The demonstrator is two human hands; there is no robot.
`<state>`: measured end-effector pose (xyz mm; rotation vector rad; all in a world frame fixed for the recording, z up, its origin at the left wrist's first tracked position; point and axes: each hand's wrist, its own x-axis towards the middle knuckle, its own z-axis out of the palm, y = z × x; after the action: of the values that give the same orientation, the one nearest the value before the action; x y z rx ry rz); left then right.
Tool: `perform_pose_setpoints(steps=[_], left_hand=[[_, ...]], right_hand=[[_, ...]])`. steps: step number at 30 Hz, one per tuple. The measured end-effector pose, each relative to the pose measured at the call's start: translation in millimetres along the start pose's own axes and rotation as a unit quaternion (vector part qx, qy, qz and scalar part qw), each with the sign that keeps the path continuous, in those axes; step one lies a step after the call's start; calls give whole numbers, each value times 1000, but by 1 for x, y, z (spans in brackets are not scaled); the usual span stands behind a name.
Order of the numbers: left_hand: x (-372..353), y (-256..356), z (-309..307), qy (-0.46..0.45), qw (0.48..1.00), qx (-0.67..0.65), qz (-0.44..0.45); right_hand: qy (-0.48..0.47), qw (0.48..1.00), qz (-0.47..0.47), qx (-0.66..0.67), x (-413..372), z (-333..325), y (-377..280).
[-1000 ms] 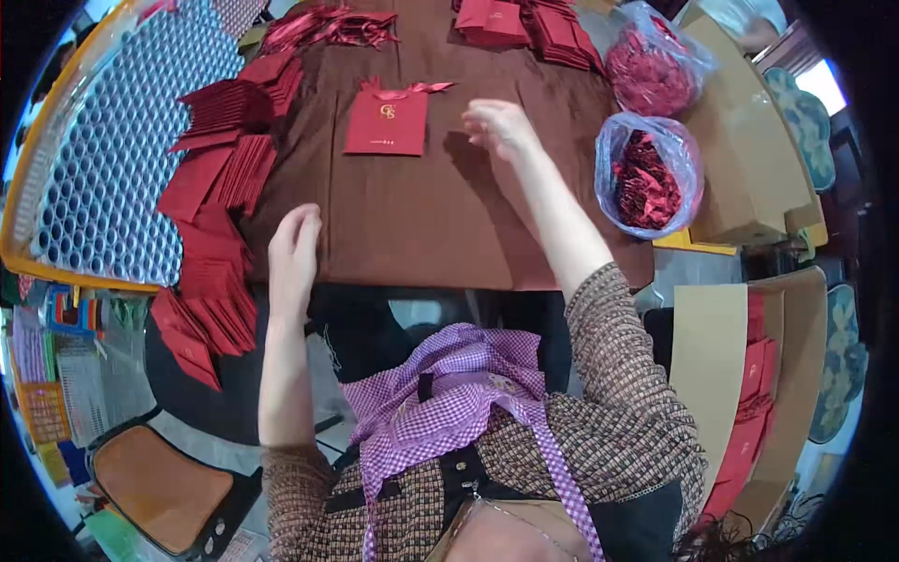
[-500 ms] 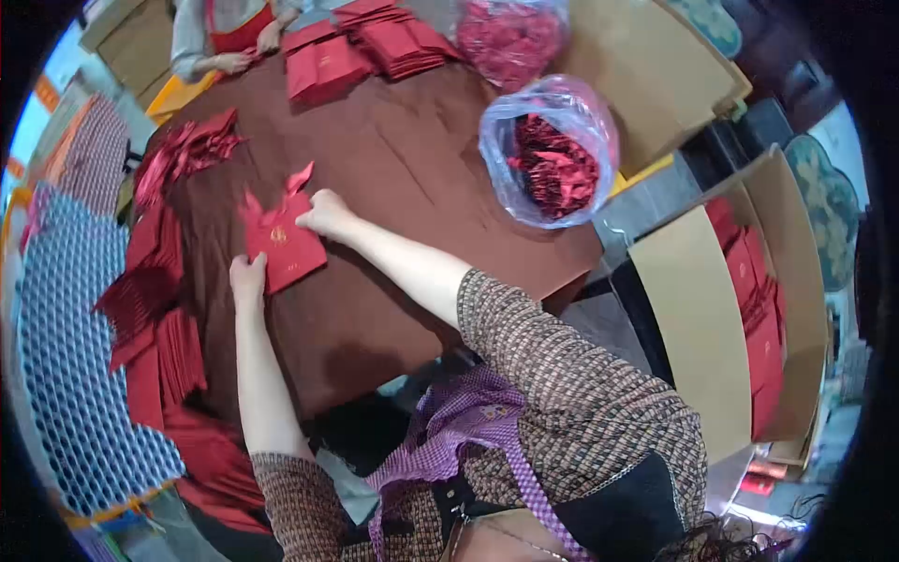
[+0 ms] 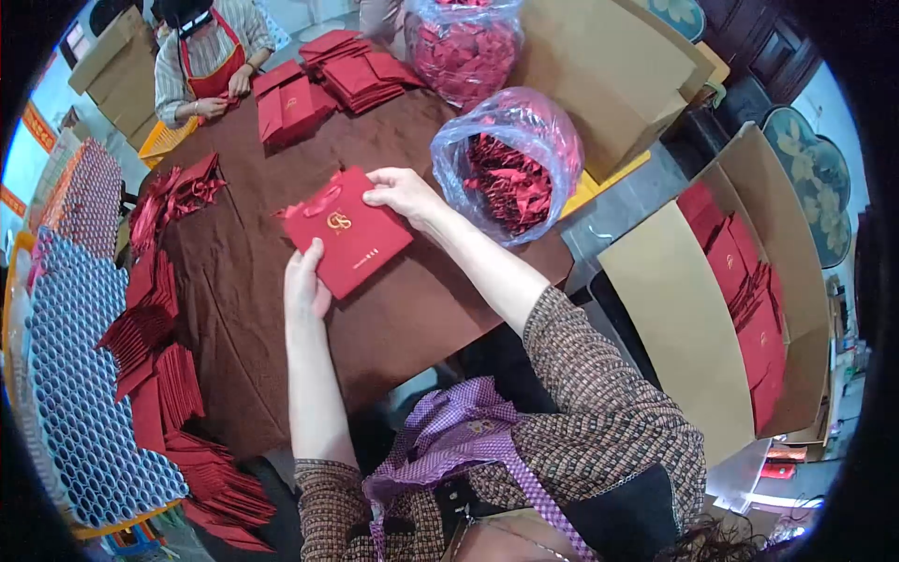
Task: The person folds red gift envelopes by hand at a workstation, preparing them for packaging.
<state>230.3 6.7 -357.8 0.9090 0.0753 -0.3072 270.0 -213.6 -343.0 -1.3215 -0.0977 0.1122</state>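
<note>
A flat red gift bag [image 3: 348, 239] with a gold logo and a red ribbon handle lies tilted above the brown table [image 3: 412, 309]. My left hand [image 3: 304, 286] grips its near left edge. My right hand [image 3: 403, 194] holds its far right corner. Both hands have the bag between them.
A clear plastic sack of red ribbons [image 3: 510, 164] sits right of my right hand, a second sack [image 3: 464, 47] behind it. Stacks of red bags [image 3: 159, 365] line the left; more [image 3: 318, 80] lie far across, by another person in a red apron [image 3: 211, 56]. An open carton of red bags [image 3: 749, 281] stands right.
The view swung right. The red bag moved nearer and to the right, held by both hands, its logo face now turned up toward me.
</note>
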Motion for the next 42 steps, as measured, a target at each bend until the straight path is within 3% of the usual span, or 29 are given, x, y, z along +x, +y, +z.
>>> perform_pose_setpoints(steps=[4,6,8,10,12,14,16,17,20,26,30,34,36,38,40,42], left_hand=[[-20,-23,26,59,998,-6,12],[-36,-34,26,38,999,-18,28],[-55,-45,25,94,995,-21,37],[-77,-57,18,110,993,0,44],[-100,-67,10,121,991,17,54],[-122,-72,2,127,991,27,46],[-136,-77,-2,131,990,35,39],[-140,-78,-4,130,991,16,34],[-143,-85,2,127,992,1,28],[-145,-97,18,139,990,-11,2],[-141,-95,15,137,990,-30,7],[-125,-80,27,126,991,-12,48],[-105,-72,34,116,991,-9,73],[-79,-62,49,105,990,-12,93],[-50,-54,66,130,989,-3,75],[-10,-62,68,111,989,-22,95]], right_hand=[[54,997,-2,-57,-43,-14,-7],[124,964,-82,-219,-75,-23,-5],[142,964,-91,-206,-119,-25,-9],[160,972,-134,-107,-167,-29,-17],[241,936,-190,-171,-205,-46,-14],[324,916,-203,-124,-233,-70,-6],[408,796,-168,-415,-257,-89,-18],[391,686,-229,-570,-260,-111,-12],[387,649,-136,-641,-252,-135,-4],[382,732,-96,-556,-199,-166,-6],[350,795,-130,-478,-204,-176,4],[422,753,-147,-483,-227,-168,25],[428,699,-250,-515,-233,-137,3],[374,671,-335,-545,-226,-96,-18],[206,707,-390,-553,-207,-69,-15],[85,763,-341,-543,-181,-46,8]])
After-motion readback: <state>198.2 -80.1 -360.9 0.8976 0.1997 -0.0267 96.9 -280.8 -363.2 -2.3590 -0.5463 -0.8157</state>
